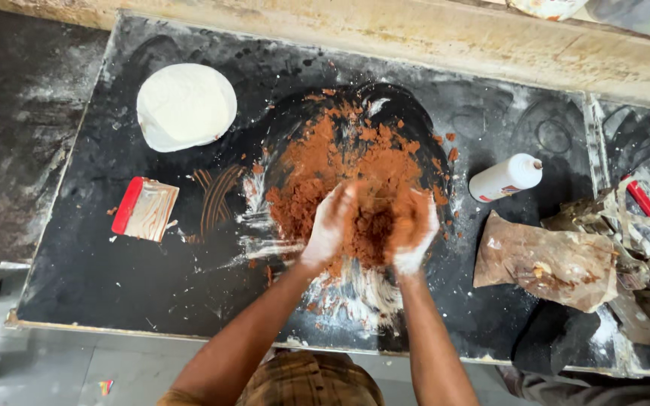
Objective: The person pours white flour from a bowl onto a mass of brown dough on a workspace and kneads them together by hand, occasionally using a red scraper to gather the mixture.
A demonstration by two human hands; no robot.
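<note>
My left hand (330, 225) and right hand (414, 229) cup crumbly reddish-brown powder (340, 162), fingers curled together; loose, light, best scooped from underneath.

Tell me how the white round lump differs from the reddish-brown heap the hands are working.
The white lump is smooth, one compact disc, lying untouched at the slab's far left; the reddish-brown heap is crumbly, loose and scattered, larger, with the left hand and right hand pressed into it. Both rest on the dark slab.
</note>
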